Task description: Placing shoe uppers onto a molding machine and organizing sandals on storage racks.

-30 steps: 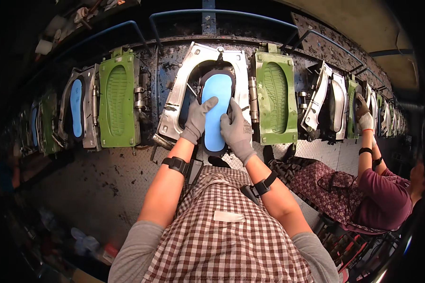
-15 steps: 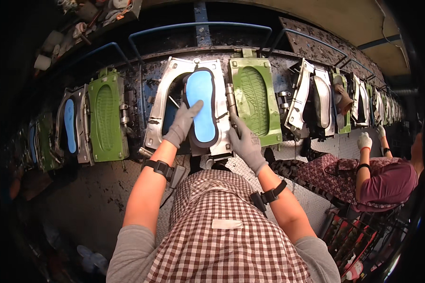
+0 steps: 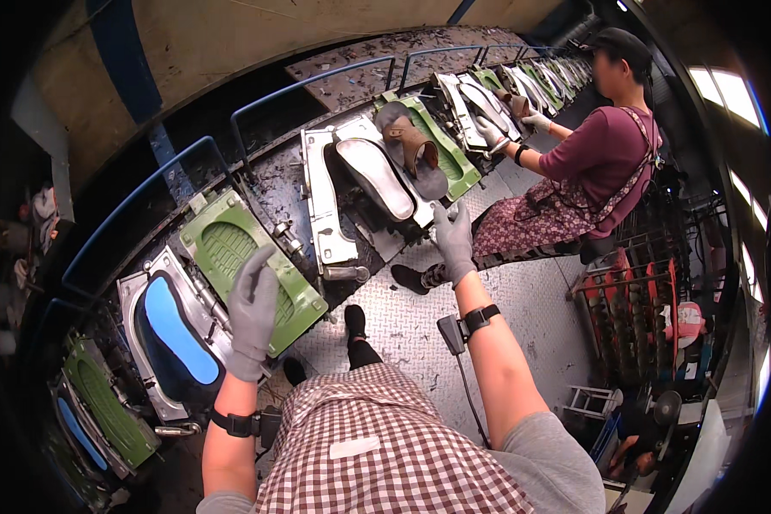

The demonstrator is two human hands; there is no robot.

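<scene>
My left hand (image 3: 253,313), in a grey glove, hovers over a green sole mould half (image 3: 231,244) with its fingers stretched out and nothing in them. Left of it, a bright blue insole (image 3: 180,330) lies in a silver metal mould frame (image 3: 139,300). My right hand (image 3: 452,240), gloved too, has its fingers apart beside the lower end of a shiny foot-shaped metal form (image 3: 375,178). That form sits in another silver mould frame (image 3: 332,236). A brown shoe upper (image 3: 413,144) rests against the neighbouring green mould half (image 3: 444,146); its underside is hidden.
More moulds run along the bench to both sides, with blue rails (image 3: 317,86) behind them. On the right, a co-worker (image 3: 587,163) in a purple top works at moulds farther along. A red rack (image 3: 625,300) stands behind that person, over a metal plate floor (image 3: 522,317).
I have turned and moved right along the bench. My left hand has let go of the blue insole, which now lies farther left. My right hand has left the mould edge.
</scene>
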